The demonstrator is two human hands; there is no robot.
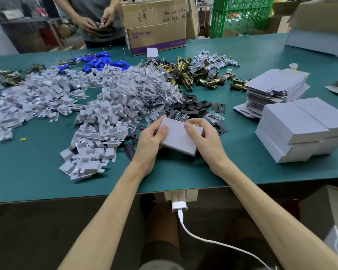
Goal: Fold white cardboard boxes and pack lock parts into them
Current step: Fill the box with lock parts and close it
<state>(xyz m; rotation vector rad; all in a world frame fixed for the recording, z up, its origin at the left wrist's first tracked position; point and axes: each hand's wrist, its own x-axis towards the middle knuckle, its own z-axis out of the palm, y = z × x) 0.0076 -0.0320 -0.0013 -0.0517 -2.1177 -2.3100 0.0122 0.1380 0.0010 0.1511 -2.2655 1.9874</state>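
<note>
A closed white cardboard box (179, 137) is held just above the green table (37, 172), near its front edge. My left hand (149, 145) grips the box's left side, thumb on top. My right hand (203, 141) grips its right side, thumb on the lid. Behind the box lie black strike plates (191, 108), small clear bags of screws (156, 94) and brass latch bolts (191, 76). Flat unfolded box blanks (275, 86) are stacked at the right. Finished white boxes (300, 129) are stacked in front of them.
A heap of white cardboard inserts (98, 121) covers the table's left half, with blue batteries (100, 62) behind it. A brown carton (154, 26) stands at the far edge next to another person's hands (98, 22). A white charger and cable (180, 208) hang below the table's front edge.
</note>
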